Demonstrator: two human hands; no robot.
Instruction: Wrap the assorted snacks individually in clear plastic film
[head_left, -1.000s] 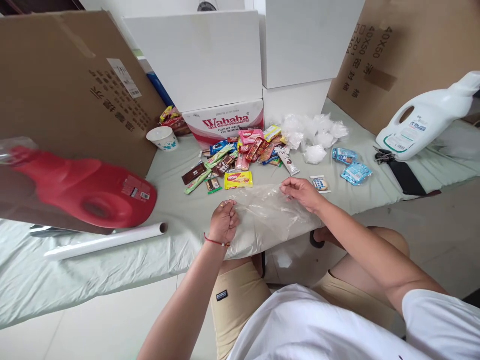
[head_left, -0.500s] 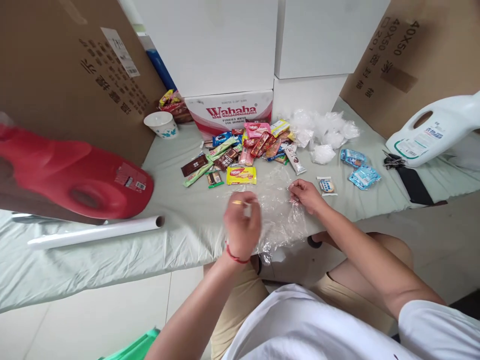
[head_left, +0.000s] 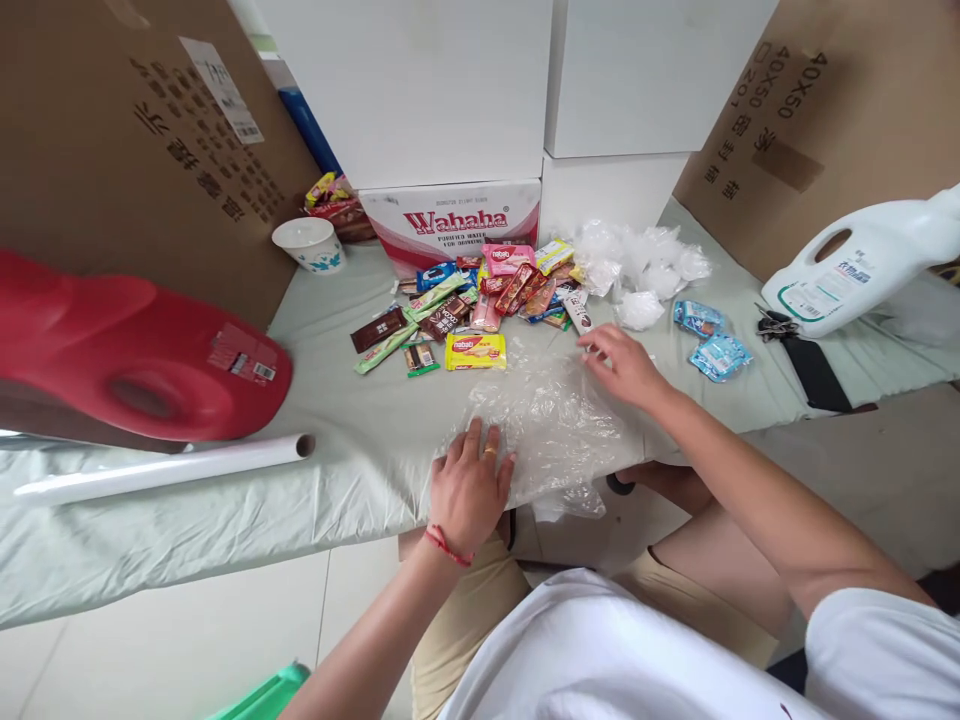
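A clear, crinkled plastic film (head_left: 559,415) lies at the table's front, with part of it hanging over the edge. My left hand (head_left: 469,485) rests palm down at the film's left side, fingers spread. Above the film's upper right, my right hand (head_left: 622,368) has its fingers apart and nothing visible in them. Its fingertips are by the lower end of a white wrapped snack bar (head_left: 577,310); whether they touch it I cannot tell. A yellow nabati wafer pack (head_left: 475,352) lies just beyond the film, before a pile of wrapped snacks (head_left: 517,290).
Bundled clear plastic (head_left: 660,260) and blue packets (head_left: 718,356) lie to the right, near a white detergent bottle (head_left: 847,270) and a black phone-like slab (head_left: 817,372). On the left are a red bottle (head_left: 150,350), a white roll (head_left: 165,468) and a paper cup (head_left: 309,245). Boxes (head_left: 450,225) stand behind.
My left hand has come down from a closed, blurred pose and now lies flat. My right hand has let go of the film and moved up toward the white bar. The film lies more spread out.
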